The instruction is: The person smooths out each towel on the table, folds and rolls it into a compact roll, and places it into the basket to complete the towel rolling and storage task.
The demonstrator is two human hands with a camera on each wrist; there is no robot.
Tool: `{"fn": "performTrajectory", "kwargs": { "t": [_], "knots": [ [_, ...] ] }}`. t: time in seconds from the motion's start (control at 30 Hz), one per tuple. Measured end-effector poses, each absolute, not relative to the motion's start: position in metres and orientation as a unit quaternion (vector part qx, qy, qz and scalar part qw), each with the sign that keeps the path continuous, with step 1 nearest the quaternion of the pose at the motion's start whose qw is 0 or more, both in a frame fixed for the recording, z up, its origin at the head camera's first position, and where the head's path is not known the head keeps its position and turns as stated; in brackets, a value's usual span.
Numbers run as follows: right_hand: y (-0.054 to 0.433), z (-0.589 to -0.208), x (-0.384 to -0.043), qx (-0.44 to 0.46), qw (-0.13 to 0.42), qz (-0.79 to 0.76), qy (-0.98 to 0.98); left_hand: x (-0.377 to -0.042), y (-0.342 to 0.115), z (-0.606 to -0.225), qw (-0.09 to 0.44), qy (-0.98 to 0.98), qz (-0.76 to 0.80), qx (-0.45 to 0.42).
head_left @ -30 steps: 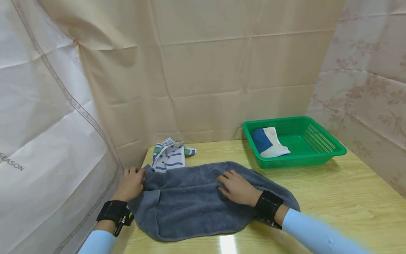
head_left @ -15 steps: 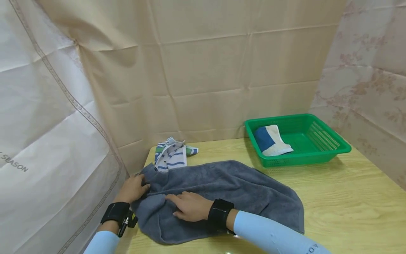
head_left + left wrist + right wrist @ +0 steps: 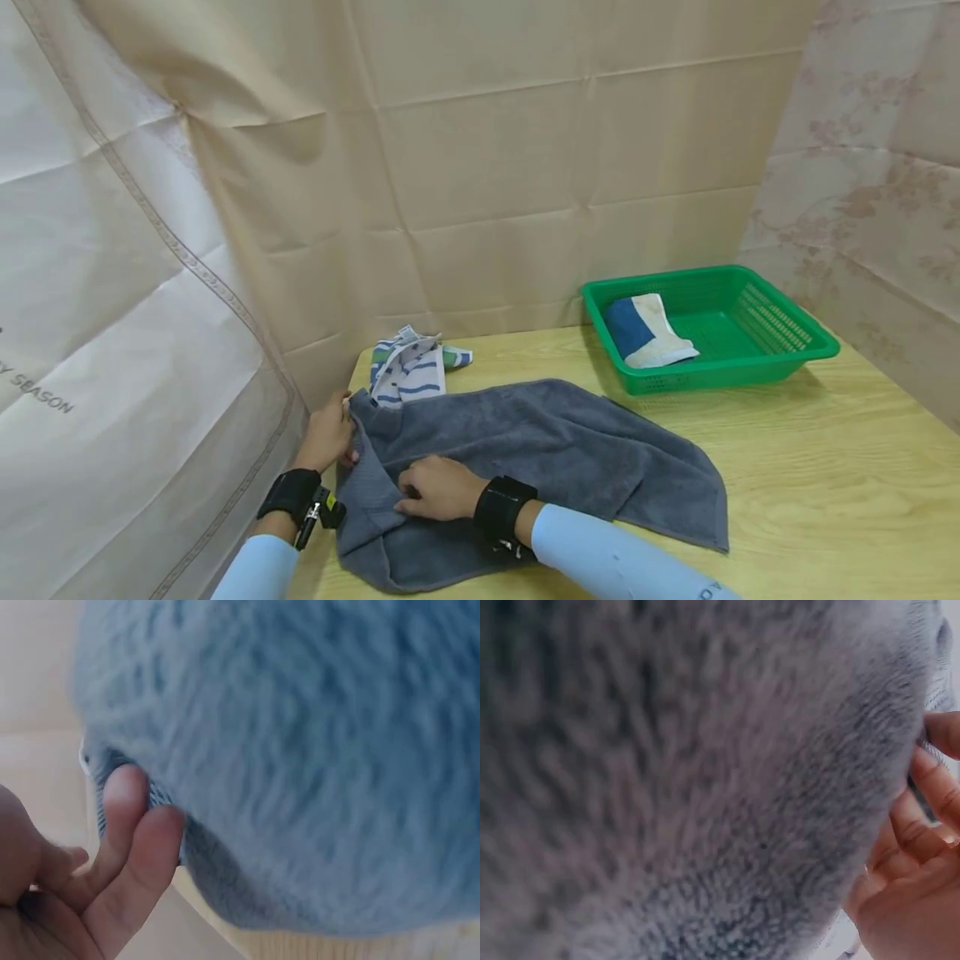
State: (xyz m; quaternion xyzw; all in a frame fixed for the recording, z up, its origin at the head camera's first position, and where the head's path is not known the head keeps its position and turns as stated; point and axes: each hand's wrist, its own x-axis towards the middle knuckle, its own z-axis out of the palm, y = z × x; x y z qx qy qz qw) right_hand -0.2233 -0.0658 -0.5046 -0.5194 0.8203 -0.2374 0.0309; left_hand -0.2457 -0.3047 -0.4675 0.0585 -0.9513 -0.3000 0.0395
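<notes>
Nearest, smooth light-blue sleeves (image 3: 622, 554) reach in, the right one printed with letters cut off by the frame, and black straps (image 3: 504, 510) circle both wrists. The right hand (image 3: 438, 488), over the towel's middle a second ago, now sits toward its left end, its fingers pinching the turned edge. The left hand (image 3: 327, 435) also grips the towel (image 3: 555, 450), fingers curled round its left edge. That edge, flat earlier, is lifted and turned inward, baring a ribbed band; the rest is plush grey pile, rumpled across the wood-grained worktop (image 3: 825, 467), its right corner now clear of the forearm. Just behind, touching it, lies a crumpled striped cloth (image 3: 412, 367) in white, blue and green. Further right, a green plastic basket (image 3: 720, 379) with perforated walls holds a folded blue-and-cream cloth (image 3: 652, 333). Around hang creased sheets: white with "SEASON" legible at left (image 3: 150, 350), plain beige behind, faded floral at right.
</notes>
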Motion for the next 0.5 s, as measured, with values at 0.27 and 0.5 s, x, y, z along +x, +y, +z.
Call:
{"fn": "performTrajectory", "kwargs": {
  "t": [0.27, 0.5],
  "knots": [
    [-0.054, -0.487, -0.206, -0.474, 0.201, -0.385, 0.766, -0.248, -0.324, -0.487, 0.056, -0.973, -0.225, 0.008],
    [-0.025, -0.46, -0.2, -0.428, 0.259, -0.487, 0.716, -0.253, -0.323, -0.471, 0.236, -0.923, -0.301, -0.039]
  ]
}}
